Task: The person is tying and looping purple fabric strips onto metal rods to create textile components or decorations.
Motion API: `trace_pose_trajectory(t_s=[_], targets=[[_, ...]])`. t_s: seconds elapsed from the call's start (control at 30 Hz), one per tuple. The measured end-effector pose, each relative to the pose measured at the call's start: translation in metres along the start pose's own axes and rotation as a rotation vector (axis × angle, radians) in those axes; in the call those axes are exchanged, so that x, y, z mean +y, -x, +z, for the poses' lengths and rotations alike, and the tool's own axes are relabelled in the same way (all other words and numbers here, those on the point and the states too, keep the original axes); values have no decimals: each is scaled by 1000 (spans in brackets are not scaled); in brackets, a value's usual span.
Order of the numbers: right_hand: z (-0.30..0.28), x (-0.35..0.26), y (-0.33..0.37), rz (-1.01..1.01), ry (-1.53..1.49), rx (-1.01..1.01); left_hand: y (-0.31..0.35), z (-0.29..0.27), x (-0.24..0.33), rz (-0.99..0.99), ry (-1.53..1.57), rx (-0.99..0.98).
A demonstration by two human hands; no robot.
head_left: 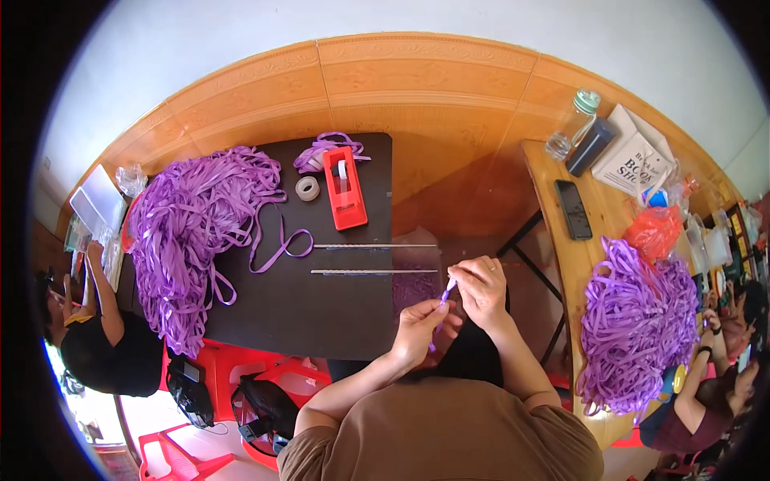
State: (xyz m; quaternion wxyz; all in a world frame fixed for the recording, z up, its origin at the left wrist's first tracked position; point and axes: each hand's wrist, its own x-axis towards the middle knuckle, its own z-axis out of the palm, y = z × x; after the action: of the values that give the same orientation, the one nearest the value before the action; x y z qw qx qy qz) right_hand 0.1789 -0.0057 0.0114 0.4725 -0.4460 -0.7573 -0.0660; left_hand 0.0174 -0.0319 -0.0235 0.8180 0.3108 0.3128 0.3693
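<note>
Both hands, left hand point(419, 327) and right hand point(481, 287), are raised together off the black table's point(337, 321) right edge, fingers pinching a thin purple ribbon strip point(446, 293).

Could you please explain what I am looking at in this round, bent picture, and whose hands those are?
It is one picture from a wide camera worn on a person's head, looking down; that lens bends straight edges near the rim. The forearms rising from the lower edge are the wearer's own. The left hand and right hand together pinch a short purple ribbon piece between their fingers. Ahead lies a dark table with a big heap of purple ribbon, a red tape dispenser, a roll of clear tape and two thin metal rods. Other people sit at the left and right edges; a second ribbon heap lies on the wooden table at right.
</note>
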Motion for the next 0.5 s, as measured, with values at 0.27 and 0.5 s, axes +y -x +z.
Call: trace_pose_trajectory(t_s=[0.27,0.5], targets=[[37,50,0,-40,-27,46,-44,-4,-34,339,-69,166],[69,74,-24,-34,-216,-5,-75,-22,-32,569,-148,221]])
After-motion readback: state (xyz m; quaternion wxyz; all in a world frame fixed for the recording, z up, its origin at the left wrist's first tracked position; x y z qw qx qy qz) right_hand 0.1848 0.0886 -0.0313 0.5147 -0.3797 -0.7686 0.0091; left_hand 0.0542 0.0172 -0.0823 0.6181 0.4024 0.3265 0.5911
